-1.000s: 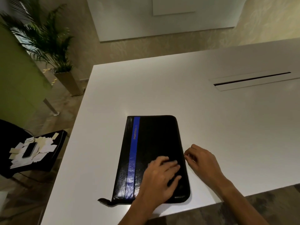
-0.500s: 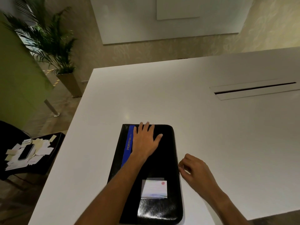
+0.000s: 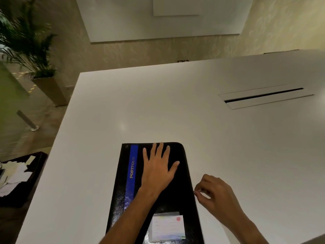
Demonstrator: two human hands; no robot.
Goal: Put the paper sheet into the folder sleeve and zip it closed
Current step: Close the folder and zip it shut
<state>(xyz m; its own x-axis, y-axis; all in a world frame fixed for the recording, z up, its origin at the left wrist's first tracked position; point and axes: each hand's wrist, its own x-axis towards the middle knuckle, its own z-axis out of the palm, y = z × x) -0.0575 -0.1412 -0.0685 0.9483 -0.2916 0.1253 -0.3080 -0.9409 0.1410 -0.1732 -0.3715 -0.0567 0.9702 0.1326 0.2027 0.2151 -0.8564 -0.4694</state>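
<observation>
Pale patterned walls and a white wall panel (image 3: 158, 18) stand beyond a broad white table (image 3: 228, 155). The black folder (image 3: 182, 196) lies flat on the table, close to the person. Its long axis runs from the person toward the far edge, leaning slightly left at the near end, which runs out of the bottom of the view. A blue stripe (image 3: 132, 155) follows that axis along the folder's left side. Gold lettering, "PORTFOLIO", reads along the stripe from near to far. Toward the folder's near end a white card (image 3: 168, 228) with a red dot sits under a clear pocket.

The left hand (image 3: 157, 170) lies flat on the folder's far half, fingers straight and spread, pointing at its far edge. The right hand (image 3: 216, 194) is just right of the folder, fingers curled, with thumb and fingertips drawn together at its right edge. Whether the hands pinch a zip pull there I cannot tell.

Far right of the folder a long dark slot (image 3: 263, 96) is set into the table. Left of the folder, off the table, papers (image 3: 15, 175) lie on a dark surface, and beyond it stands a potted palm (image 3: 26, 41).
</observation>
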